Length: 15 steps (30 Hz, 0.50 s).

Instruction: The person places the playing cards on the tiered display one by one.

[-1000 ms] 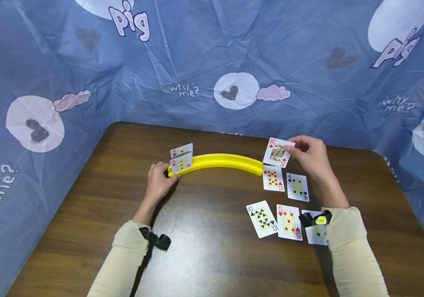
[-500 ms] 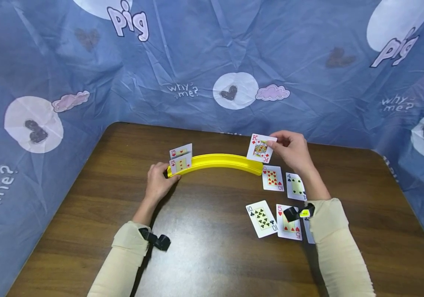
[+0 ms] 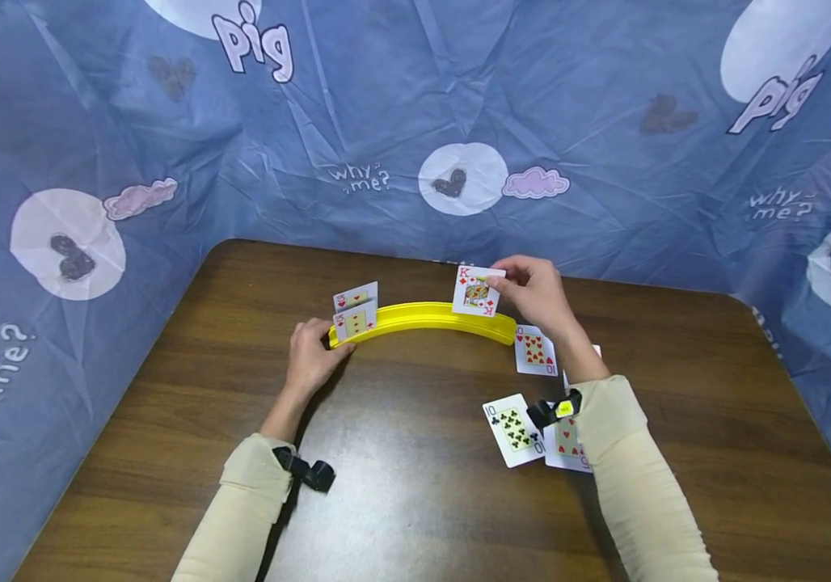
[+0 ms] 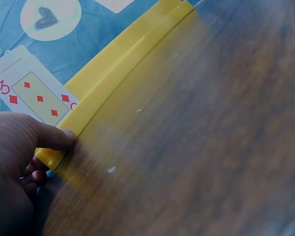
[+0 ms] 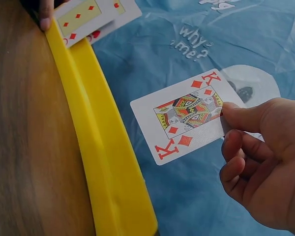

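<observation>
A curved yellow card holder (image 3: pixel 423 315) lies on the wooden table. My left hand (image 3: pixel 310 356) grips its left end, thumb on the front side, as the left wrist view shows. Two red threes stand in the slots at that end: the three of diamonds (image 4: pixel 37 96) in front, the three of hearts (image 5: pixel 127 14) behind it. With thumb and fingers my right hand (image 5: pixel 265 157) pinches the king of diamonds (image 5: pixel 187 115) by one edge, face toward me. In the head view this king (image 3: pixel 475 293) overlaps the right part of the holder from above.
Face up at right lie the ten of hearts (image 3: pixel 535 351), the ten of clubs (image 3: pixel 513 431) and the five of hearts (image 3: pixel 564 440), which the right sleeve (image 3: pixel 612 412) partly covers. Another card shows only slivers behind that arm. A blue printed cloth (image 3: pixel 386 97) hangs behind the table.
My right hand has carried the king of diamonds leftward, from beyond the holder's right end to over its right part. My left hand and the two threes have stayed put.
</observation>
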{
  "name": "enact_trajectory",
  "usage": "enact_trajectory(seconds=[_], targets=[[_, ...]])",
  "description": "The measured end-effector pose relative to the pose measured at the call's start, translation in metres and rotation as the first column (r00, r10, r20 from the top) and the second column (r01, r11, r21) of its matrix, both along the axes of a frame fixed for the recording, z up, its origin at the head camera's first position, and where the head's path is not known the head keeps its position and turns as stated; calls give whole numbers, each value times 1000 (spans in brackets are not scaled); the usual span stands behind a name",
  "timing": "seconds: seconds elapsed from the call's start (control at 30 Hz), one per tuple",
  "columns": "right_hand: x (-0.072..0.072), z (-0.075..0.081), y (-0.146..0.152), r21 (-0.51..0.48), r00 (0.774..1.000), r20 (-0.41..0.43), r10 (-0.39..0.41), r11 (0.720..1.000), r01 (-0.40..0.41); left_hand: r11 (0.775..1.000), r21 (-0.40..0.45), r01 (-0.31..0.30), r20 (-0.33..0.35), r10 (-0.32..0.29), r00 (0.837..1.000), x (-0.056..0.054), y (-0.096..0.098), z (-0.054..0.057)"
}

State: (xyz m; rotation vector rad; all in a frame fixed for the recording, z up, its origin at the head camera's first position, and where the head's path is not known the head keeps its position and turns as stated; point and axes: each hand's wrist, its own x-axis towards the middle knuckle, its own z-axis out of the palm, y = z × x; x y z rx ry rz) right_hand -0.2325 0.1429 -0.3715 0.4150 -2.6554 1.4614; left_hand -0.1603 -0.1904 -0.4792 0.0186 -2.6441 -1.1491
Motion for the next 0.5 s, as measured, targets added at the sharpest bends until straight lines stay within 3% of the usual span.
enact_trajectory(seconds=[0.5], targets=[[-9, -2, -30, -3, 999, 3, 41, 999, -41, 1000, -8, -1, -23, 0, 1000, 1, 0, 1]])
